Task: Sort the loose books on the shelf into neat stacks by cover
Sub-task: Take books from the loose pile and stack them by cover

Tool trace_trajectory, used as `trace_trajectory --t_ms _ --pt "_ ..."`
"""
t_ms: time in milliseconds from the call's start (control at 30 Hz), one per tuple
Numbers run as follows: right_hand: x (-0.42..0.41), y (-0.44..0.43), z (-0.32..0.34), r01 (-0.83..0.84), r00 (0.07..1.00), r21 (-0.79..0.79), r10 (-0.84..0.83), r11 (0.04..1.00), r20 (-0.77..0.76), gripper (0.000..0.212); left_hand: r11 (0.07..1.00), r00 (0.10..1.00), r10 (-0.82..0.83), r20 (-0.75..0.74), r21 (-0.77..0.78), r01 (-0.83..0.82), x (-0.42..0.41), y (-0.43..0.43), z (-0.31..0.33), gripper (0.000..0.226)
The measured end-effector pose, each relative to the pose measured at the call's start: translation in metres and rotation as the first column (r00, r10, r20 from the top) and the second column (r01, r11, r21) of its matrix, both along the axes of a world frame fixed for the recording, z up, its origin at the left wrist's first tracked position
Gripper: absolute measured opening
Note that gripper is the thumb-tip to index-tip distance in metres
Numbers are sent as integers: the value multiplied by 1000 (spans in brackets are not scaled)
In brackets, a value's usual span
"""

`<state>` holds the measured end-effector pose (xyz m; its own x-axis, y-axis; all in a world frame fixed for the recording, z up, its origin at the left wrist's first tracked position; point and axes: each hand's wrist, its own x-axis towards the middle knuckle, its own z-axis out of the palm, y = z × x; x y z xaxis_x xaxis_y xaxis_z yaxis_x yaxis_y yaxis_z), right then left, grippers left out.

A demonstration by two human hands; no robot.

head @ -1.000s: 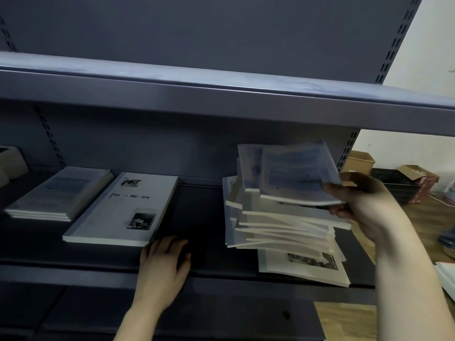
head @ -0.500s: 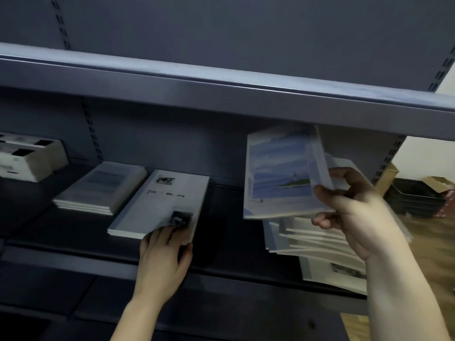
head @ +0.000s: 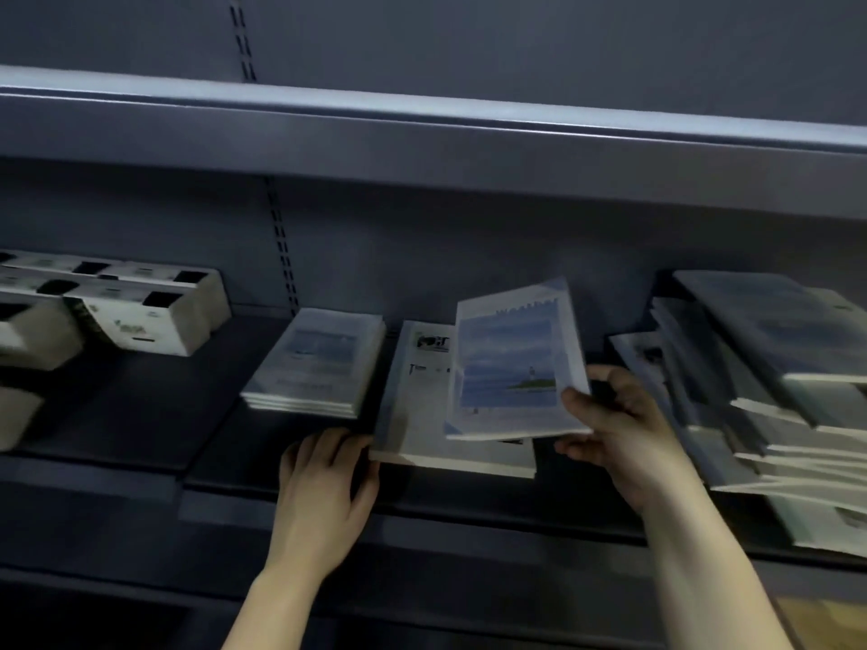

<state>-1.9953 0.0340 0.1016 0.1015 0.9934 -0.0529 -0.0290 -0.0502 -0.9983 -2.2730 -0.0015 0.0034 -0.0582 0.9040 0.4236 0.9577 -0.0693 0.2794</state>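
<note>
1. Right hand (head: 624, 433) holds a lighthouse book (head: 509, 363) by its 4 o'clock corner. The thumb lies on the cover and the other fingers curl under, mostly hidden.
2. Lighthouse book is tilted with its 9 o'clock edge low, above the white book (head: 417, 415) and overlapping that book's 3 o'clock half. Cannot tell if the two touch.
3. White book lies flat on the shelf (head: 140, 415), mid-frame, with dark print near its 12 o'clock edge.
4. Left hand (head: 323, 490) lies palm down on the shelf front, fingers fairly straight and close together, gripping nothing. Fingertips are at the white book's 7 o'clock corner, touching or just beside it, blur hides which.
5. Neat stack (head: 319, 363) with a pale blue cover on top sits at 9 o'clock of the white book, just beside it.
6. Messy pile (head: 750, 391) of skewed books sits at 3 o'clock of the right hand, edges fanned out, near the wrist.
7. White boxes (head: 140, 312) sit far off at 9 o'clock on the same shelf, well apart from both hands.
8. Upper shelf (head: 422, 147) spans the frame at 12 o'clock.
</note>
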Motion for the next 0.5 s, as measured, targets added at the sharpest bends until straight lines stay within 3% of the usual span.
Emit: trace_trajectory --t_ms 500 --pt "-117 9 -38 -58 991 -191 33 980 -131 29 1000 1000 0 -4 -2 0 -97 6 -8 43"
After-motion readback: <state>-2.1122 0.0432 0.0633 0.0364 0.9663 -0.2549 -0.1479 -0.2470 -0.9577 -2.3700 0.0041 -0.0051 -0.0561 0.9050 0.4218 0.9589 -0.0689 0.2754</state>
